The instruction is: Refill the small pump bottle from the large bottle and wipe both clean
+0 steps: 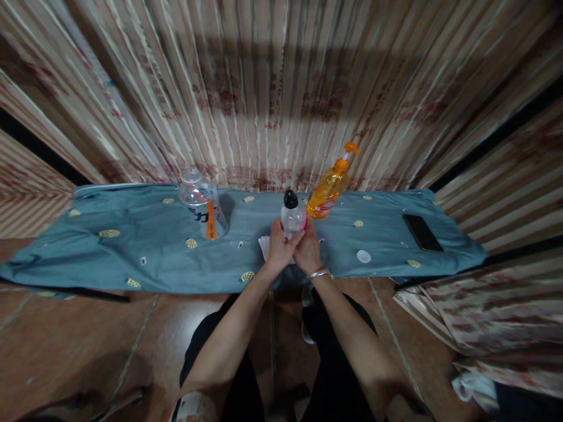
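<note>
Both my hands are wrapped round a small clear bottle (291, 219) with a black cap and a pink patch on its right side. It stands upright near the middle of the cloth-covered table. My left hand (280, 247) grips its left side, and my right hand (307, 246), with a silver bangle at the wrist, grips the right. White paper or tissue (264, 246) lies beside my left hand, partly hidden by it. Just behind and to the right, an orange pump bottle (328, 190) leans in view. A large clear empty-looking bottle (204, 205) with an orange label strip is at the left.
On the blue-green tablecloth (162, 252), a white round disc (363, 256) and a black phone (422, 232) lie to the right. A striped curtain (264, 88) hangs behind the table. Dark metal bars run along both sides.
</note>
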A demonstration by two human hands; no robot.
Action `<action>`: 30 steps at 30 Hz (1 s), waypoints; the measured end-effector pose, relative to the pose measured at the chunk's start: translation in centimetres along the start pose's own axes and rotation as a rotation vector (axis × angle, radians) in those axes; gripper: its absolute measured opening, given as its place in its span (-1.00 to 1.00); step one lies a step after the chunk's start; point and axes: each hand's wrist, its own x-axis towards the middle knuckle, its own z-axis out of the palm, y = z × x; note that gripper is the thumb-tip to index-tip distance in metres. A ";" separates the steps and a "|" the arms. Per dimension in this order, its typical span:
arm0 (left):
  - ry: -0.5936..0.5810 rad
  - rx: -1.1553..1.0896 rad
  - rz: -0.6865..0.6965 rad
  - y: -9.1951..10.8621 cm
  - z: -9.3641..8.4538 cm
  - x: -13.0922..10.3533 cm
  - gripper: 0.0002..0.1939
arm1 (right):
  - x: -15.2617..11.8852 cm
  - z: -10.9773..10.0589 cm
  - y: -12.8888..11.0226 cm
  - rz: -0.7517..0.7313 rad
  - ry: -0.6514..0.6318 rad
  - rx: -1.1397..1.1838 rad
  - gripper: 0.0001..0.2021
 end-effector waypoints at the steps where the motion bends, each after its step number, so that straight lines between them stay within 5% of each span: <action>1: -0.023 0.004 0.004 0.0 0.7 -0.1 -0.49 | 0.6 -0.6 0.8 0.027 -0.013 0.036 -0.24; 8: -0.213 -0.044 0.051 -1.7 4.5 -0.8 -0.50 | 5.0 -4.4 6.7 0.097 -0.176 0.253 -0.60; 16: -0.251 -0.065 -0.089 -5.5 6.7 0.1 -0.37 | 5.1 -6.2 9.5 0.312 -0.391 0.368 -0.51; 21: -0.300 -0.069 -0.076 -6.6 7.7 0.6 -0.36 | 5.9 -8.1 9.5 0.259 -0.520 0.099 -0.66; 30: -0.351 -0.079 -0.078 -6.4 8.6 0.5 -0.21 | 8.1 -10.9 8.6 0.207 -0.507 -0.293 -0.69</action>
